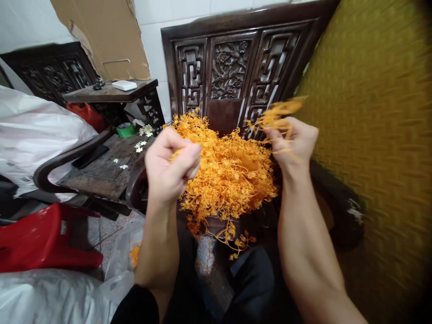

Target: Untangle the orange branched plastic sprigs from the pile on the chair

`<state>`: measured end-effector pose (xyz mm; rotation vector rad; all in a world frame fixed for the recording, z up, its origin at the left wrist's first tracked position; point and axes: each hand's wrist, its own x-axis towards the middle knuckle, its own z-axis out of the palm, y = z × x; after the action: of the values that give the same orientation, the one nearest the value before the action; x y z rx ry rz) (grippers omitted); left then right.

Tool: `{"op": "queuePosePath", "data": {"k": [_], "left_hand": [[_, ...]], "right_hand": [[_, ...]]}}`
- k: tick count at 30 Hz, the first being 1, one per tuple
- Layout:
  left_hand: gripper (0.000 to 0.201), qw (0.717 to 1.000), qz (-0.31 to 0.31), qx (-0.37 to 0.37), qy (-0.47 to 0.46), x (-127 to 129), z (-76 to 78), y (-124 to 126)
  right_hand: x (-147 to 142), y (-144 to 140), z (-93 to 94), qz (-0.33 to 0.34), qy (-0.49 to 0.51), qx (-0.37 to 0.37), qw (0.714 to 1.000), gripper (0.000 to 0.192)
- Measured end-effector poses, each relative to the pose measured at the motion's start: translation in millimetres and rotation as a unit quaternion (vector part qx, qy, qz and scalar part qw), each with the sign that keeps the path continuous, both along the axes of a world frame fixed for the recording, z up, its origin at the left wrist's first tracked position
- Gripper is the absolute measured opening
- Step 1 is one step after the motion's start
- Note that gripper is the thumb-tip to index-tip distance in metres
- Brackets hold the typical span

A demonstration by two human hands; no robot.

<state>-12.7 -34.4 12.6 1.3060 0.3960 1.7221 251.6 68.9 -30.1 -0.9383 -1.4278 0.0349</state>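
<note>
A big pile of orange sprigs (229,171) lay on a dark wooden chair (232,67), in the middle, just past the two hands. The left hand (172,166) was shut tight on a thin orange stem (176,154) at the pile's left edge. The right hand (293,141) was closed on a loose orange sprig (278,112), lifted up and to the right of the pile. That sprig pointed up and right, away from the pile. Both hands were about as near to it.

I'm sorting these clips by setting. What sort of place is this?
Probably a home used as a small workroom: a carved dark-wood chair bears a heap of orange artificial sprigs, with a red plastic stool and white plastic bags nearby.
</note>
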Motion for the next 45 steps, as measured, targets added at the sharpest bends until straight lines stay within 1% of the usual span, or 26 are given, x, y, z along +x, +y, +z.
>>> {"op": "queuePosePath", "data": {"k": [2,4,6,7,9,12,15,18,22,26,28,31,33,37,41,43,45], "left_hand": [[0.035,0.999,-0.021,-0.021,-0.02,-4.6,2.6,0.4],[0.026,0.994,-0.086,-0.066,-0.024,-4.5,-1.3,8.7],[0.015,0.98,-0.153,-0.117,-0.041,-1.2,-8.5,20.4],[0.013,0.973,-0.174,-0.137,-0.056,0.7,-12.1,25.8],[0.015,0.964,-0.195,-0.163,-0.074,3.1,-17.2,33.5],[0.019,0.964,-0.201,-0.161,-0.062,2.6,-19.5,36.7],[0.027,0.97,-0.186,-0.156,-0.019,1.2,-18.1,33.5],[0.033,0.973,-0.166,-0.154,0.04,2.8,-16.7,28.4],[0.03,0.977,-0.141,-0.141,0.07,8.3,-16.6,23.7],[0.043,0.983,-0.101,-0.126,0.088,10.4,-17.1,23.4],[0.047,0.986,-0.085,-0.112,0.091,10.1,-17.6,24.1],[0.044,0.987,-0.079,-0.102,0.099,10.5,-19.0,24.8],[0.042,0.986,-0.064,-0.1,0.114,12.0,-20.4,25.3],[0.041,0.989,-0.001,-0.075,0.126,15.5,-24.6,27.8],[0.037,0.987,0.041,-0.067,0.143,15.8,-30.9,31.8],[0.037,0.983,0.071,-0.065,0.159,15.1,-34.5,33.7],[0.038,0.978,0.103,-0.049,0.177,14.4,-37.8,35.5]], "right_hand": [[10.6,2.0,-1.9,-0.006,0.062,-0.014,0.998,0.011],[12.1,-2.0,1.4,0.029,0.088,-0.036,0.995,0.01],[6.1,-9.4,8.2,0.073,0.073,-0.051,0.993,0.01],[1.5,-13.5,12.0,0.092,0.058,-0.058,0.992,0.011],[-8.2,-21.5,19.5,0.12,0.036,-0.068,0.99,0.012],[-21.6,-33.1,28.3,0.157,0.026,-0.067,0.985,0.012],[-35.5,-44.6,33.9,0.178,-0.007,-0.073,0.981,0.012],[-53.3,-55.4,37.7,0.205,-0.031,-0.111,0.972,0.013],[-74.9,-67.6,42.1,0.278,-0.013,-0.138,0.951,0.021],[-82.5,-75.8,44.5,0.326,-0.003,-0.165,0.931,0.031],[-83.8,-76.6,44.0,0.312,0.037,-0.163,0.935,0.031],[-87.8,-75.1,43.2,0.269,0.12,-0.141,0.945,0.029],[-91.9,-75.0,43.9,0.274,0.134,-0.148,0.941,0.029],[-100.1,-78.6,45.5,0.297,0.117,-0.166,0.933,0.031],[-103.8,-78.7,42.2,0.287,0.076,-0.155,0.942,0.036],[-104.2,-76.7,39.5,0.283,0.045,-0.148,0.947,0.042],[-104.6,-74.6,36.4,0.281,0.03,-0.141,0.949,0.043]]}}
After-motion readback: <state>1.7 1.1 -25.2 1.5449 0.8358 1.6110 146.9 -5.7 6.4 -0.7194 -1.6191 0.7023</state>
